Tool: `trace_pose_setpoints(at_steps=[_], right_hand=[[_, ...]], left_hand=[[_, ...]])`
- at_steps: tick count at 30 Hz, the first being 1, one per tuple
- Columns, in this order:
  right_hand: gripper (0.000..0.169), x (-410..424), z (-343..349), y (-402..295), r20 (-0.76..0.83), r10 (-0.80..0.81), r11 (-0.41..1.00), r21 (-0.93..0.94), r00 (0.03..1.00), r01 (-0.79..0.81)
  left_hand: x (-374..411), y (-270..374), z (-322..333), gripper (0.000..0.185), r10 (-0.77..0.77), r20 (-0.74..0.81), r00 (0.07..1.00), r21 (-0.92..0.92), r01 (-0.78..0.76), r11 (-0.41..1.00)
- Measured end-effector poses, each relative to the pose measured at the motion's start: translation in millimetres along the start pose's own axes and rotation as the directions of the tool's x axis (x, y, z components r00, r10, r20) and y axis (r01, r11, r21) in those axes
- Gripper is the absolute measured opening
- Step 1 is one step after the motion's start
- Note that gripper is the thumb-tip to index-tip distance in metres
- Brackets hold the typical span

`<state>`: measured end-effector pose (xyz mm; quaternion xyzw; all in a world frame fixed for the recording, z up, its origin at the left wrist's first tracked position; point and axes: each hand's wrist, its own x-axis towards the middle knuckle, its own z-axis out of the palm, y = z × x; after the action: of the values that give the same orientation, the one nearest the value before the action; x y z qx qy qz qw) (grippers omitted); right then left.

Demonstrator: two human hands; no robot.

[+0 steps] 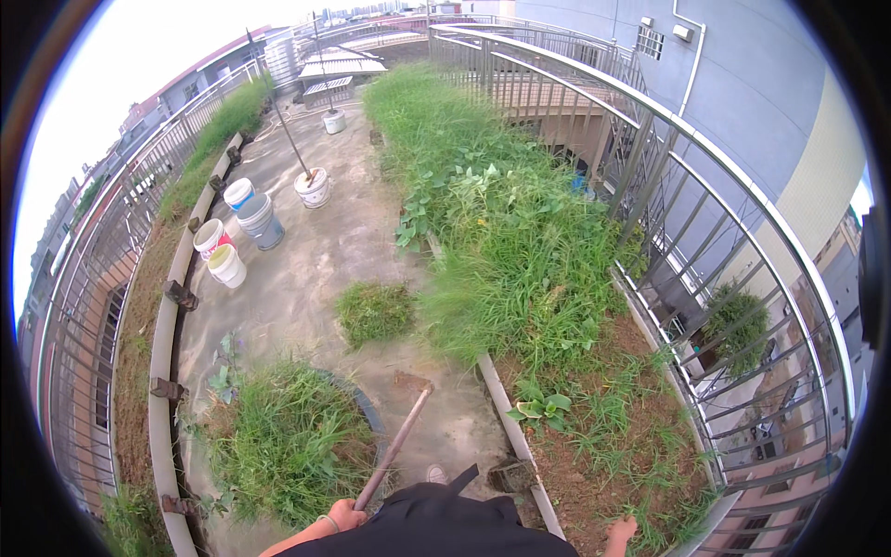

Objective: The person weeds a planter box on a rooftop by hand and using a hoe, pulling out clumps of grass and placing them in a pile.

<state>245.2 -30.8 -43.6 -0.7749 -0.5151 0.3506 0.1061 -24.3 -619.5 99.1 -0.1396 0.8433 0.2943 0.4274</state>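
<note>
My left hand [346,515], with a band at its wrist, grips the wooden handle of a hoe [393,449]. The rusty hoe blade [412,381] is low over the concrete floor, or resting on it. Beside the handle, cut grass and weeds [299,432] heap up in a round grey-blue tub [370,411]. Over the planting bed at the lower right, my right hand [621,528] has its fingers curled; whether anything is between them is too small to tell. Bare soil [557,452] and thin grass lie around it, with a broad-leaved plant [543,405] farther up.
Dense tall grass [529,278] fills the bed's far part, behind a low concrete curb [511,411]. A grass clump [376,312] sits on the floor. Several buckets [261,221] stand left, two farther ones holding poles [282,115]. Metal railings [759,188] border both sides.
</note>
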Motion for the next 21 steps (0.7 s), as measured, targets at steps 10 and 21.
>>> trace_pose_setpoints(at_steps=[10,21], right_hand=[[0.007,-74,77,-101,0.425,-0.252,0.947,-0.076,0.869,0.312],[0.014,-63,91,-153,0.439,-0.357,0.878,-0.145,0.825,0.457]], left_hand=[[23,-81,-16,0.029,0.002,-0.02,1.0,-0.192,-0.006,0.981],[27,-68,10,0.022,-0.068,-0.068,0.995,-0.456,0.03,0.89]])
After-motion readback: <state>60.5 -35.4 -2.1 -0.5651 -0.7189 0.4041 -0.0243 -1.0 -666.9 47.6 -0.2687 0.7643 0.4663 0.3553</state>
